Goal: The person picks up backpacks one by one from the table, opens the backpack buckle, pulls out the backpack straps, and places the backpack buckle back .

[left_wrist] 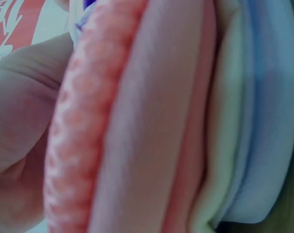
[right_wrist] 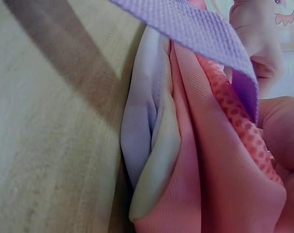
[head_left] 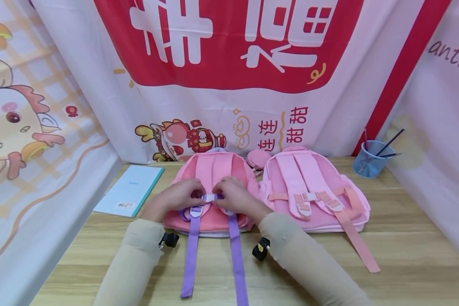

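Printed curtains [head_left: 237, 100] hung behind a wood-grain tabletop [head_left: 99, 255]. Left of the purple-strapped backpack [head_left: 214, 222] lay a pale blue notebook [head_left: 131, 187]. Midway up that backpack, the left hand [head_left: 181, 194], fingers curled, pinched the left end of a white buckle [head_left: 209, 197]. Its long axis ran crosswise from hand to hand, neither being clearly nearer; the right hand [head_left: 238, 196], likewise curled, pinched the right end. Whether it was fully clipped could not be told. Right of the purple-strapped backpack lay a peach-strapped one [head_left: 330, 174], then, farther right, a blue cup [head_left: 369, 160].

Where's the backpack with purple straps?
In the head view, the backpack lies right of the notebook and left of another backpack, with left hand and right hand at its buckle.
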`<state>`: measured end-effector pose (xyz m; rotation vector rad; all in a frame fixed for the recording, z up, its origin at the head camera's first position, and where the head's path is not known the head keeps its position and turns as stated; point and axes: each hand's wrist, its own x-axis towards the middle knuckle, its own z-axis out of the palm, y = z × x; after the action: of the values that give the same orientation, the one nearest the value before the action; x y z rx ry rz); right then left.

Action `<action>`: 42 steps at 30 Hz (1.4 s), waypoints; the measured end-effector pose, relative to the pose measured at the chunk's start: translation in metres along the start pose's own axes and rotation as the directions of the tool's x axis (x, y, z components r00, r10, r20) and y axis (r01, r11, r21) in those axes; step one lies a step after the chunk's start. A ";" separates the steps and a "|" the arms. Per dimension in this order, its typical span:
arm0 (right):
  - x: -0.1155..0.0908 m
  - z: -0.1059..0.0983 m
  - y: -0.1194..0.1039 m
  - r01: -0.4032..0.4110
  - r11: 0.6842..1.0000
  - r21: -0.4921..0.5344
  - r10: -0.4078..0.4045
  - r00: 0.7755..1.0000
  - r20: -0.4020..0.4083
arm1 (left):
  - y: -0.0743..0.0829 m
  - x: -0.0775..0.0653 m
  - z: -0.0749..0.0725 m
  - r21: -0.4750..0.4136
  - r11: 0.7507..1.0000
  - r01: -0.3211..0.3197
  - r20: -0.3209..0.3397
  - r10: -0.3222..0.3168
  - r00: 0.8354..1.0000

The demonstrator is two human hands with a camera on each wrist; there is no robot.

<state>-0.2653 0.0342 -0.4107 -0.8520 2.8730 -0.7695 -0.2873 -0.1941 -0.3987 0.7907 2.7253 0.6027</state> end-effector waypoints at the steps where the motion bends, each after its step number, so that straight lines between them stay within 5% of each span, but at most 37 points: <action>1: 0.000 0.001 -0.001 -0.011 1.000 0.003 0.011 1.000 -0.001 | 0.000 -0.001 0.000 -0.009 1.000 -0.004 -0.003 0.004 1.000; 13: 0.005 0.002 -0.004 0.002 0.999 -0.047 -0.002 1.000 0.000 | -0.002 -0.005 -0.002 -0.017 0.995 -0.097 -0.055 0.096 0.994; 42: 0.007 -0.005 -0.004 0.094 0.995 -0.025 -0.094 0.995 -0.017 | 0.001 -0.004 -0.009 -0.029 0.995 -0.096 -0.039 0.094 0.995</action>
<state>-0.2701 0.0298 -0.4035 -0.9946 2.8816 -0.7563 -0.2862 -0.1987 -0.3898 0.9148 2.7175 0.6841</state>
